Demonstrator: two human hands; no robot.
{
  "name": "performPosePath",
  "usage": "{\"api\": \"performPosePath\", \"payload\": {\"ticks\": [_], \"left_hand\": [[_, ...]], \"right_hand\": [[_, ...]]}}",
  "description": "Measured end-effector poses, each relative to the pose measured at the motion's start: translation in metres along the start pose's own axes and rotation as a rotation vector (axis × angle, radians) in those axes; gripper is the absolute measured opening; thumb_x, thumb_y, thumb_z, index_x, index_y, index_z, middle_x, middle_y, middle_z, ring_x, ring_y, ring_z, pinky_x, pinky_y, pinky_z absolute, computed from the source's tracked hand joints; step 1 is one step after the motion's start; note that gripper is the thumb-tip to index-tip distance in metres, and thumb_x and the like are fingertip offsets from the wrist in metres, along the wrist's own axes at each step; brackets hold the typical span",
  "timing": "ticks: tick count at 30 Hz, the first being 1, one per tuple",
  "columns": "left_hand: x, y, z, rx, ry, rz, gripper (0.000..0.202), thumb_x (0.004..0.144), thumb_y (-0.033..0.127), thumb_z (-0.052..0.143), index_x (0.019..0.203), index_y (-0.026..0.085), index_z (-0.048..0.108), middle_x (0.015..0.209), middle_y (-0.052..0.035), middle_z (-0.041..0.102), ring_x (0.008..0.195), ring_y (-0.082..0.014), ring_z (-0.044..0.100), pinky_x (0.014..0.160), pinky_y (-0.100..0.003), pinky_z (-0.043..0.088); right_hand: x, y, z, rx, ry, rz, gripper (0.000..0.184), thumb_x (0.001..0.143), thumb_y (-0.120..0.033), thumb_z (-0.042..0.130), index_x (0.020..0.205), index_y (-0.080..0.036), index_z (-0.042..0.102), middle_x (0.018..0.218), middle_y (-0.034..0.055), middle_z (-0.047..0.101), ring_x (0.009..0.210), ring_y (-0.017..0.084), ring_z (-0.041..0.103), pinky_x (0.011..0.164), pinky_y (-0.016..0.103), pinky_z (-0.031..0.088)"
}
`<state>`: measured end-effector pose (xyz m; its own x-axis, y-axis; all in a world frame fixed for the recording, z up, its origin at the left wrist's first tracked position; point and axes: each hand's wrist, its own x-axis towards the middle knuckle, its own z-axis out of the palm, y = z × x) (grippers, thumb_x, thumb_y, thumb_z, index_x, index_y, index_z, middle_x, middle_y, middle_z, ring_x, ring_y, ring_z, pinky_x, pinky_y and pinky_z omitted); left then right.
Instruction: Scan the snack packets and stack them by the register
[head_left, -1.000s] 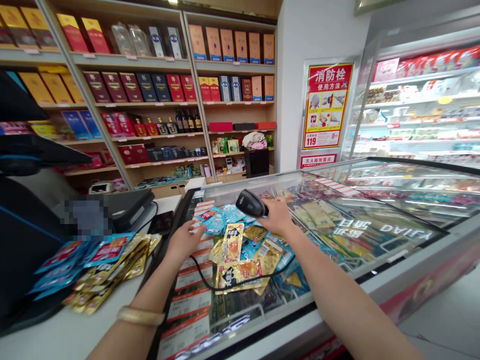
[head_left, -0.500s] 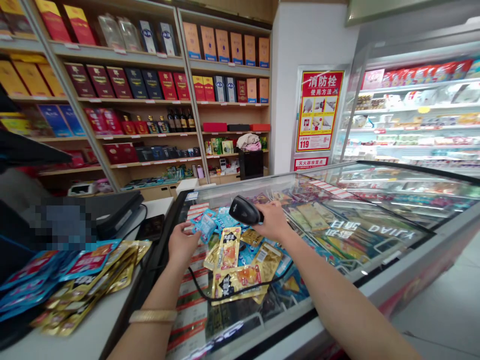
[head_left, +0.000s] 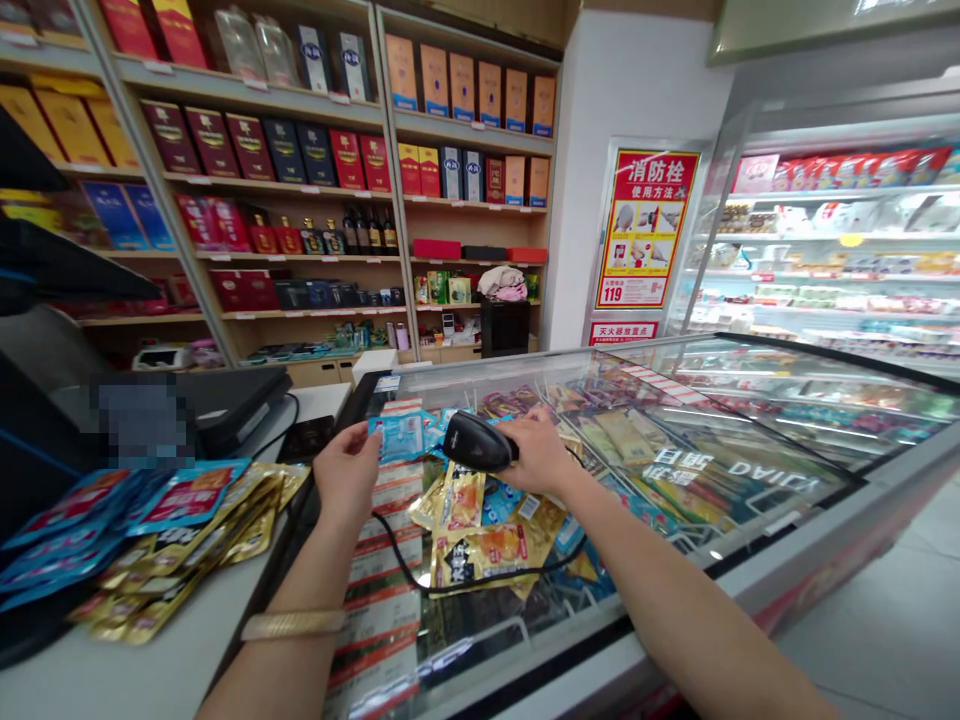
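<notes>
My left hand (head_left: 346,474) pinches a blue snack packet (head_left: 400,436) and holds it up just above the glass lid of a chest freezer (head_left: 750,480). My right hand (head_left: 536,455) grips a black barcode scanner (head_left: 475,443), its head pointing left at the packet, a few centimetres away. The scanner's black cable (head_left: 420,580) loops down across the lid. Below the scanner lies a loose heap of gold and blue snack packets (head_left: 480,545) on the glass. A gold bangle (head_left: 289,625) circles my left wrist.
A second pile of blue and gold packets (head_left: 150,550) lies on the white counter (head_left: 112,670) at left, beside a dark register machine (head_left: 225,405). Shelves of boxed goods (head_left: 300,170) line the back wall. An open refrigerated case (head_left: 840,240) stands at right.
My left hand went from reaching flat toward the packets to lifting a blue packet. My right hand brought the scanner down and left toward it.
</notes>
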<state>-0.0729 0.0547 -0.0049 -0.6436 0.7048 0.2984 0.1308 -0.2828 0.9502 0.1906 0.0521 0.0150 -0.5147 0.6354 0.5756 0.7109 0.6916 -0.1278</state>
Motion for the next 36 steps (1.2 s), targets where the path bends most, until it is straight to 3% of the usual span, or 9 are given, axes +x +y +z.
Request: {"api": "performPosePath", "payload": {"ticks": [5,17,25,29,36], "left_hand": [[-0.002,0.002,0.002,0.013,-0.014,0.019,0.038,0.062,0.033,0.066,0.093,0.012,0.07,0.08,-0.006,0.071,0.071,-0.0179,0.065,0.071,-0.031,0.055],[-0.003,0.001,0.001,0.036,-0.023,0.023,0.039,0.06,0.034,0.065,0.092,0.013,0.07,0.081,-0.0063,0.071,0.07,-0.0178,0.063,0.07,-0.032,0.053],[-0.007,0.015,-0.007,0.275,0.019,0.159,0.026,0.066,0.033,0.059,0.085,0.016,0.066,0.078,-0.0043,0.069,0.069,-0.018,0.064,0.068,-0.03,0.052],[-0.003,0.034,-0.036,0.503,0.039,0.293,0.023,0.07,0.033,0.055,0.084,0.018,0.064,0.081,-0.0054,0.068,0.073,-0.02,0.064,0.072,-0.032,0.051],[0.008,0.055,-0.124,1.111,0.213,0.533,0.027,0.081,0.032,0.043,0.086,0.019,0.066,0.094,-0.013,0.068,0.101,-0.031,0.06,0.099,-0.051,0.033]], "right_hand": [[0.0,0.001,0.001,-0.031,-0.051,0.017,0.023,0.07,-0.04,0.065,0.085,-0.023,0.062,0.084,0.0026,0.072,0.083,0.02,0.063,0.08,0.033,0.027],[0.0,0.004,0.002,-0.011,-0.036,0.014,0.023,0.071,-0.041,0.067,0.084,-0.022,0.062,0.082,0.0018,0.072,0.081,0.02,0.063,0.079,0.032,0.027],[-0.001,0.002,-0.001,0.009,-0.011,0.047,0.018,0.07,-0.034,0.065,0.084,-0.023,0.064,0.082,0.0013,0.073,0.08,0.02,0.063,0.081,0.032,0.027],[-0.002,0.004,-0.001,0.036,-0.003,0.047,0.016,0.07,-0.033,0.064,0.082,-0.022,0.064,0.081,0.002,0.072,0.079,0.02,0.062,0.081,0.033,0.028],[-0.003,0.003,0.0,0.05,0.012,0.035,0.02,0.071,-0.035,0.063,0.087,-0.022,0.065,0.085,0.0027,0.073,0.081,0.021,0.063,0.083,0.034,0.027]]}}
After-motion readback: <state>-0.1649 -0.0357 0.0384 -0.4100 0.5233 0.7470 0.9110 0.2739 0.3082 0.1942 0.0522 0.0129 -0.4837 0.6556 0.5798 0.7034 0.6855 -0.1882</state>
